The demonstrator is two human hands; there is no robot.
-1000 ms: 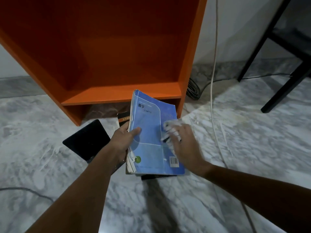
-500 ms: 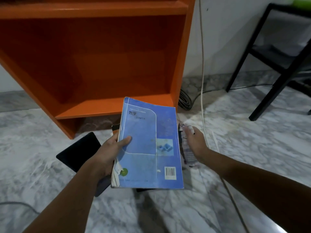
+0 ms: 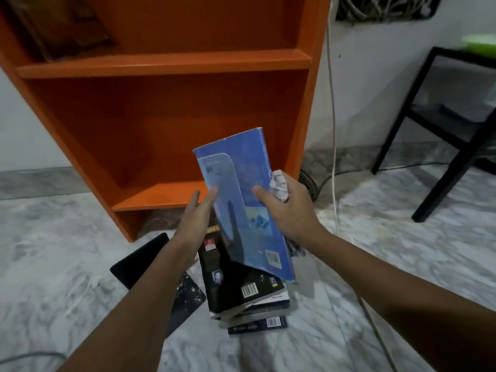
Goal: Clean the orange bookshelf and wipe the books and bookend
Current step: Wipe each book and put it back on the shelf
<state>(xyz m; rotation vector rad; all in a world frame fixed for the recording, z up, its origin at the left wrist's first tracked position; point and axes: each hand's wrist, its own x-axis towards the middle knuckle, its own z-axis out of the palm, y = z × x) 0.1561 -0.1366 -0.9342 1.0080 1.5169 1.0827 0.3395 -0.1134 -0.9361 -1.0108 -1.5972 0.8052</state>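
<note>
Grey-veined marble floor (image 3: pixel 67 264) ran up to a white wall (image 3: pixel 375 89), and against it stood the orange bookshelf (image 3: pixel 166 63). A brown book (image 3: pixel 67 28) leaned on its upper shelf.

In front of the lower compartment we held the blue book (image 3: pixel 236 167) up off the floor, tilted, with its back cover and barcode facing us. Our right hand (image 3: pixel 290 210) gripped its right edge, the thumb pressed on the cover and the fingers curled behind. A crumpled white cloth (image 3: pixel 279 181) was bunched in the same hand against the book. Our left hand (image 3: pixel 196 221) was spread flat, its fingers (image 3: pixel 212 194) straight, their tips touching the book's left side and holding nothing.

Below the blue book a stack of books (image 3: pixel 236 285) lay on the floor, a black one with a barcode on top. We could not tell whether the blue book's lower corner touched it. Just left of the stack the black bookend (image 3: pixel 139 261) lay flat, partly under our left forearm.

A white cable (image 3: pixel 332 130) hung down the wall beside the bookshelf. Further right stood a black desk (image 3: pixel 442 167) with something green (image 3: pixel 480 41) on top.
</note>
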